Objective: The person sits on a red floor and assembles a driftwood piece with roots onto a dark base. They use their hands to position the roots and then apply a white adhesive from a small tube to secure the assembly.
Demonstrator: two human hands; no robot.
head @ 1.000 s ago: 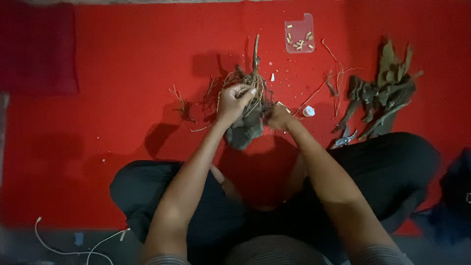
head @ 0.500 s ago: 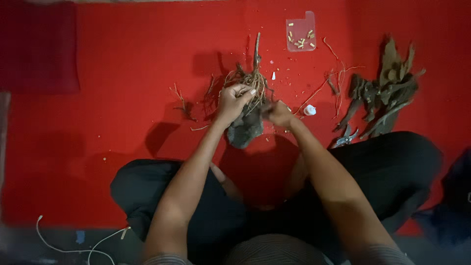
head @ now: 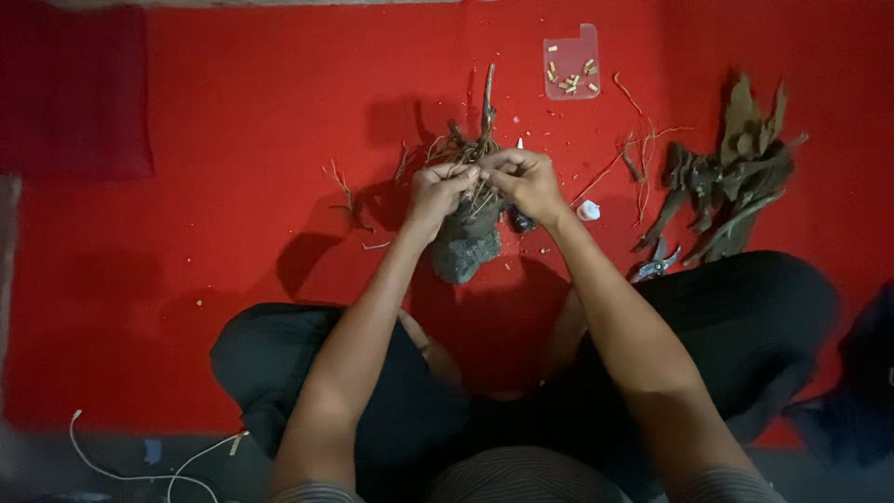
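Note:
A grey stone (head: pixel 464 247) with a tangle of brown roots and twigs (head: pixel 471 144) on top stands on the red mat (head: pixel 233 140) in front of me. My left hand (head: pixel 436 194) grips the roots at the stone's upper left. Fingertip to fingertip with it, my right hand (head: pixel 524 179) pinches the roots from the right. One dark twig sticks up behind the hands. What the fingers hold beyond the roots is hidden.
A clear plastic tray (head: pixel 570 63) with several small tan pieces lies at the back. A pile of driftwood (head: pixel 726 177) sits at the right, small cutters (head: pixel 655 268) by my knee, a white cap (head: pixel 588 210) near my wrist. White cord (head: pixel 130 466) trails at bottom left.
My right hand has moved up from the stone's right side to meet my left hand on the roots. The stone and roots stay in place.

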